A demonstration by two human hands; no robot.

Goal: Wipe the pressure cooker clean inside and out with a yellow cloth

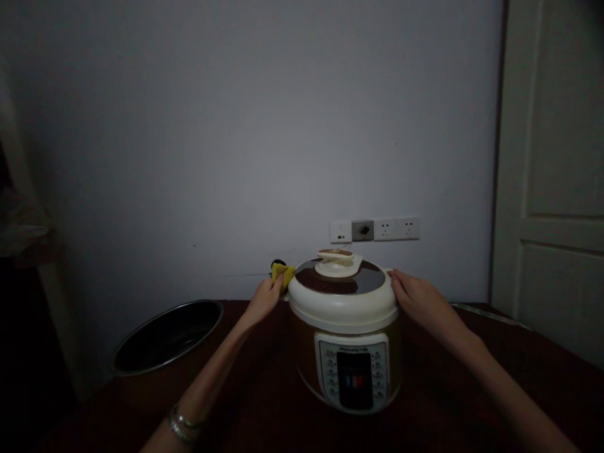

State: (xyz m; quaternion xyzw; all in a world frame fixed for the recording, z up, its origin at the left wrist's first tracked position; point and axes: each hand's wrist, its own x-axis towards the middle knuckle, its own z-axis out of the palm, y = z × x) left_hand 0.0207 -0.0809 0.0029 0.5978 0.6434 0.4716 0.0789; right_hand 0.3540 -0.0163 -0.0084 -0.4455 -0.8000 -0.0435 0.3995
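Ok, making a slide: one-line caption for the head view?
At a dark table, the left hand holds a yellow cloth against the cooker lid; the right hand rests on its other side.

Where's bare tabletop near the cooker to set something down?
Bare table lies right of the cooker, toward the door, beyond the right hand and arm. A narrower strip runs between the basin and the cooker, crossed by the left forearm. Crowded: both lid flanks, with the left hand holding a yellow cloth.
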